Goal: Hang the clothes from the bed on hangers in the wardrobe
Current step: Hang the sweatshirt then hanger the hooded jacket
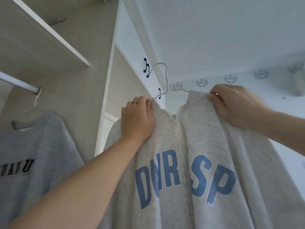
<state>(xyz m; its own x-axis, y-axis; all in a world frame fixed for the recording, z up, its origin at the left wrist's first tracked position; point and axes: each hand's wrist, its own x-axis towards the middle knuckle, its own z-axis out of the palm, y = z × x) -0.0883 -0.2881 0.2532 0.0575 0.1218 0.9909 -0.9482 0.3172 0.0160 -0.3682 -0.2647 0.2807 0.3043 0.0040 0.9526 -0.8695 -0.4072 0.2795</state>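
Just the one head view, angled up into the wardrobe. The jacket (pixel 189 146) (pale zip-up, big blue letters) is held up in mid-air by the open wardrobe. It's already on a white wire hanger (pixel 167 76), and you can see the wire run into the collar on both sides.

Left hand (pixel 137 118) has its fingers curled over the left collar edge, bunching the cloth there. Right hand (pixel 234 104) pinches the right collar edge between thumb and fingers. My guess on why: both hands keep fabric against the wire so the jacket doesn't slide off, and gripping at the collar leaves the hook free. The hook sticks up bare, touching nothing.

The rail (pixel 18 83) is off to the left, well apart from the hook, with a grey sweatshirt (pixel 41 138) already hanging on it. So I'd say this one just needs swinging left and hooking on beside the sweatshirt. The zip pull sits below the collar, so the collar splits open above it and might slip.
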